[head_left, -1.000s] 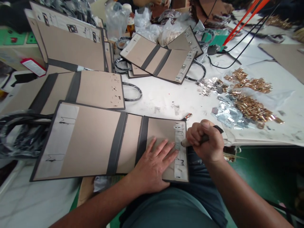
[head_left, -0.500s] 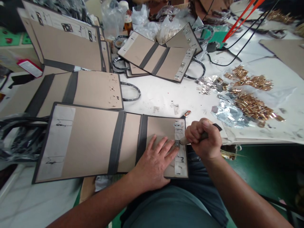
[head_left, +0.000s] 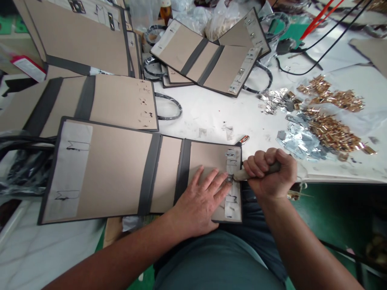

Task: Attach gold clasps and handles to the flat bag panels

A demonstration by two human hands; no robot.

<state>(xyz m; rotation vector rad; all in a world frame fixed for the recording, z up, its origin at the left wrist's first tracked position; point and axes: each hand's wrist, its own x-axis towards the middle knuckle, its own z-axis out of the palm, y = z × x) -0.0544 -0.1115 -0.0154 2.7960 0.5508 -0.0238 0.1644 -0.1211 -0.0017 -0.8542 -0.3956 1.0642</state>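
Across the table's near edge lies an unfolded bag panel (head_left: 121, 173), beige inside with dark edging and dark fold strips. My left hand (head_left: 207, 197) rests flat on its right section, fingers stretched out beside a small metal plate (head_left: 229, 178) on the white strip. My right hand (head_left: 270, 171) is closed around a hand tool with a pale, tapering end (head_left: 242, 174). That end meets the panel at the metal plate; its exact kind is hidden by my fist. A second metal fitting (head_left: 230, 153) sits higher on the strip.
Piles of gold-coloured clasps (head_left: 335, 131) and silver plates (head_left: 300, 139) lie at right. More bag panels (head_left: 121, 100) with black handles (head_left: 169, 106) are stacked behind and left. Black cables (head_left: 320, 64) cross the back right. The table edge (head_left: 338, 177) runs right of my hand.
The view has shifted slightly, so the table things appear higher. My right fist has tilted, its wrist now farther right, with the tool lying flatter. My left hand stays flat on the panel.
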